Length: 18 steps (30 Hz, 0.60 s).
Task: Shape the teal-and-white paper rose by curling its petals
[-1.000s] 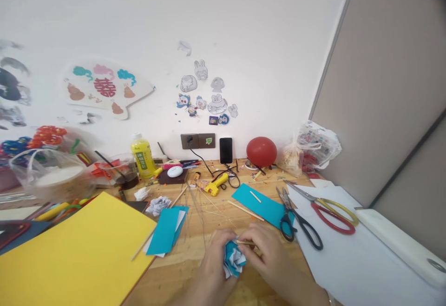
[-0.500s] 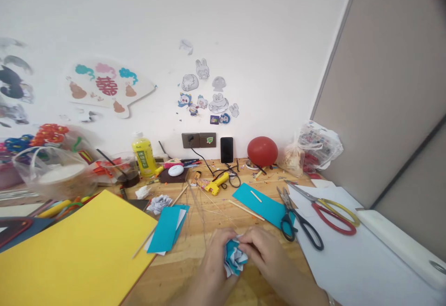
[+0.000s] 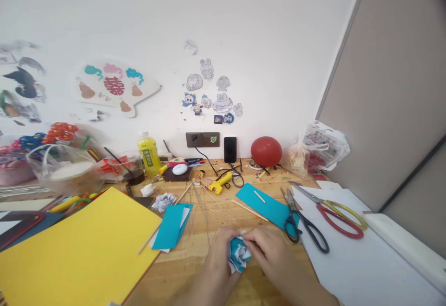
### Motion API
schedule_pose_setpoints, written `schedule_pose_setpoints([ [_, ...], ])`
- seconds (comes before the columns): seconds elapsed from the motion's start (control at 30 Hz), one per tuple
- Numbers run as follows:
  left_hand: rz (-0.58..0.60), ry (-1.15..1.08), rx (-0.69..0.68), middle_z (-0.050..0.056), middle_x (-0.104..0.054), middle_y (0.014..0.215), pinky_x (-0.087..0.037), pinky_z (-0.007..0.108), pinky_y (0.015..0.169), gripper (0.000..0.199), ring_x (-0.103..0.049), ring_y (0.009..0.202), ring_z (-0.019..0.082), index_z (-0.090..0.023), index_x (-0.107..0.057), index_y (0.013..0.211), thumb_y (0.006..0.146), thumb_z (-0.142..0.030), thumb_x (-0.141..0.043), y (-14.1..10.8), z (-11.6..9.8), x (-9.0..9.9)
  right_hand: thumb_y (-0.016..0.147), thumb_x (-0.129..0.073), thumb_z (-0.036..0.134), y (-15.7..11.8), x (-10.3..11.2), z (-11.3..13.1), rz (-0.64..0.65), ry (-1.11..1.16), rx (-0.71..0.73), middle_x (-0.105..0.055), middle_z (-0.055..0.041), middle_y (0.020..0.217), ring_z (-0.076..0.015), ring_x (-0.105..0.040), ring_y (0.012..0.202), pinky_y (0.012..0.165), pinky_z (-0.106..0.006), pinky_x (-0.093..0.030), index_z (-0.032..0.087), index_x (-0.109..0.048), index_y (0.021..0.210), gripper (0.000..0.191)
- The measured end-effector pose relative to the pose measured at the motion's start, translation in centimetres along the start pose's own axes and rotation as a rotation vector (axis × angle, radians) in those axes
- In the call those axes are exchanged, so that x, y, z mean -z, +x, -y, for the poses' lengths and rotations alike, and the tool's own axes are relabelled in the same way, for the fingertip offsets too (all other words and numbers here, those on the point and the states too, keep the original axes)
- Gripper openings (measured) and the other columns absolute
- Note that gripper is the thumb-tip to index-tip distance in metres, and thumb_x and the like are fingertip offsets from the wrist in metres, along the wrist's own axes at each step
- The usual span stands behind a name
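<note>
A crumpled, folded paper flower in blue and white [image 3: 239,254] is held low over the wooden table [image 3: 195,269]. My left hand [image 3: 220,259] wraps round its left side. At its upper right edge, the fingers of my right hand [image 3: 266,249] pinch the paper. Folded blue strips with white backs [image 3: 169,227] lie to the left of my hands. Beyond them sits a crumpled white paper flower [image 3: 163,202]. Farther right, a flat blue strip [image 3: 261,201] lies partly under black-handled scissors [image 3: 306,231].
Large yellow sheets [image 3: 83,245] cover the left side. White sheets [image 3: 362,264] and red-and-yellow-handled scissors [image 3: 343,217] are at the right. Toward the wall stand a yellow glue gun [image 3: 220,183], a phone [image 3: 230,149], a red balloon [image 3: 266,151] and a yellow bottle [image 3: 149,153].
The whole view has shifted slightly, so things appear a little farther right. Both hands keep their hold on the paper flower, which looks slightly turned.
</note>
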<state>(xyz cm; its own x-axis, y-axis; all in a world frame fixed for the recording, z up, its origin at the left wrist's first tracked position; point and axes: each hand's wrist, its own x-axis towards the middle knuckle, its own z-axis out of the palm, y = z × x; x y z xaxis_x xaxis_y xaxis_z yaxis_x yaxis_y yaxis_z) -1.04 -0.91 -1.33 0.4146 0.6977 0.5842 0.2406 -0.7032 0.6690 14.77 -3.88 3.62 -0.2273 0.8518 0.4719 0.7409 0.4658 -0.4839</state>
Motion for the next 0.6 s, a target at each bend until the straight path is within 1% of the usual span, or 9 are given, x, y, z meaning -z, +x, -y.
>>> schedule_pose_setpoints([
  [0.1, -0.008, -0.01, -0.023, 0.005, -0.051, 0.103, -0.047, 0.035, 0.082, 0.061, -0.053, 0.097, 0.021, -0.024, -0.038, 0.113, 0.061, 0.006, -0.046, -0.05, 0.12, -0.07, 0.086, -0.043, 0.016, -0.3, -0.72, -0.37, -0.03, -0.022, 0.02, -0.066, -0.0041, 0.076, -0.0191, -0.062, 0.072, 0.064, -0.028, -0.045, 0.019, -0.058, 0.081, 0.017],
  [0.2, -0.01, -0.018, -0.016, 0.005, -0.051, 0.103, -0.047, 0.035, 0.082, 0.061, -0.054, 0.096, 0.021, -0.024, -0.038, 0.113, 0.061, 0.006, -0.046, -0.13, 0.06, -0.06, 0.087, -0.041, 0.019, -0.33, -1.14, -0.4, -0.058, 0.053, -0.013, -0.065, -0.0048, 0.076, -0.0196, -0.061, 0.071, 0.064, -0.029, -0.045, 0.019, -0.058, 0.081, 0.018],
  [0.3, 0.005, -0.021, -0.007, 0.006, -0.05, 0.104, -0.047, 0.035, 0.082, 0.06, -0.053, 0.096, 0.021, -0.024, -0.037, 0.113, 0.063, 0.006, -0.047, -0.24, -0.06, 0.03, 0.085, -0.042, 0.022, -0.16, -1.13, -0.05, -0.051, 0.245, -0.131, -0.062, -0.0031, 0.07, -0.018, -0.059, 0.067, 0.06, -0.027, -0.045, 0.019, -0.055, 0.076, 0.016],
  [0.43, 0.021, -0.025, 0.002, 0.005, -0.05, 0.103, -0.046, 0.035, 0.082, 0.06, -0.053, 0.096, 0.021, -0.025, -0.036, 0.113, 0.063, 0.006, -0.048, -0.28, -0.12, 0.08, 0.079, -0.05, 0.028, 0.12, -0.93, 0.36, -0.011, 0.544, -0.304, -0.056, -0.0004, 0.066, -0.0163, -0.058, 0.064, 0.057, -0.025, -0.045, 0.019, -0.05, 0.069, 0.014],
  [0.5, 0.027, -0.027, 0.001, 0.005, -0.05, 0.103, -0.046, 0.034, 0.082, 0.06, -0.053, 0.096, 0.02, -0.025, -0.036, 0.113, 0.063, 0.006, -0.048, -0.29, -0.08, 0.03, 0.075, -0.055, 0.03, 0.24, -0.95, 0.35, -0.014, 0.639, -0.362, -0.056, 0.0003, 0.066, -0.0163, -0.058, 0.064, 0.058, -0.025, -0.045, 0.019, -0.049, 0.067, 0.015],
  [0.6, 0.029, -0.041, -0.002, 0.005, -0.049, 0.103, -0.046, 0.034, 0.082, 0.06, -0.053, 0.096, 0.02, -0.025, -0.036, 0.113, 0.064, 0.006, -0.049, -0.35, -0.02, -0.06, 0.072, -0.06, 0.034, 0.33, -1.14, 0.22, -0.03, 0.715, -0.402, -0.056, 0.0007, 0.064, -0.0163, -0.057, 0.063, 0.058, -0.026, -0.045, 0.018, -0.051, 0.066, 0.019],
])
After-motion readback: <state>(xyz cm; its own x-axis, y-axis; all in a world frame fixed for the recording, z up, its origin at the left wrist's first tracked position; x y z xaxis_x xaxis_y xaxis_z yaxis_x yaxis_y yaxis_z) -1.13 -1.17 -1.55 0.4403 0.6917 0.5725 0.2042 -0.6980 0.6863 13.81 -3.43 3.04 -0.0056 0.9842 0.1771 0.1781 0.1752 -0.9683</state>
